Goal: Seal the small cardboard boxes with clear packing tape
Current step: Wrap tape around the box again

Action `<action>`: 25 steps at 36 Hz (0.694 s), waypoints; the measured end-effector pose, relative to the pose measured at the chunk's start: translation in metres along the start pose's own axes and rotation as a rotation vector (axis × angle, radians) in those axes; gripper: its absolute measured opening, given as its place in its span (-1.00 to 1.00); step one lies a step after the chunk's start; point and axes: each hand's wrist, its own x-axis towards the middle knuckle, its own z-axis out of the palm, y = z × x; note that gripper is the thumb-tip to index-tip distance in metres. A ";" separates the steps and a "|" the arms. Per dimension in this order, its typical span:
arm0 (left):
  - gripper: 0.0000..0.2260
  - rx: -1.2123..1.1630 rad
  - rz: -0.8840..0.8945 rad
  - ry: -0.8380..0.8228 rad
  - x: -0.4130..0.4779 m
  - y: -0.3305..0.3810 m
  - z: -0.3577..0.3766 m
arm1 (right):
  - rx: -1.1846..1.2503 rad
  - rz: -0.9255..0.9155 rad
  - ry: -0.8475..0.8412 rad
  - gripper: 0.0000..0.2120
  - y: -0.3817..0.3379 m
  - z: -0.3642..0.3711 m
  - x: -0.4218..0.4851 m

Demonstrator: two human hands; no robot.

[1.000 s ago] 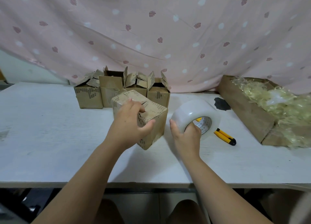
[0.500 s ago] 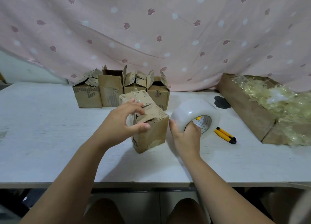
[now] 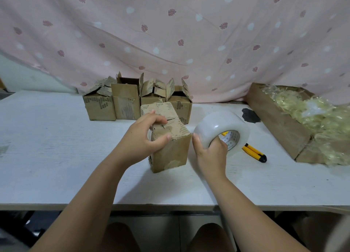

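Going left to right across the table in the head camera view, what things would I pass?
leftmost open box → gripped box → tape roll → yellow knife → carton of shredded filler. The other open boxes at the back overlap the gripped box, so they are left out.

Tape roll (image 3: 216,126) right of box (image 3: 170,143), knife (image 3: 254,153) behind roll.

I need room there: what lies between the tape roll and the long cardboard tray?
The head view shows a yellow utility knife between them, one end behind the tape roll, and a dark patch farther back.
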 end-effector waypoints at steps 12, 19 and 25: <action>-0.81 0.074 0.043 0.057 0.002 0.032 -0.004 | 0.133 -0.004 0.173 -0.53 -0.015 -0.017 0.006; -0.72 -0.153 0.022 0.238 -0.002 0.093 0.033 | 0.026 -0.254 0.183 -0.29 -0.051 -0.025 0.010; -0.69 -0.389 -0.151 0.162 0.008 0.096 0.037 | -0.237 -0.527 0.326 -0.44 -0.059 -0.024 0.015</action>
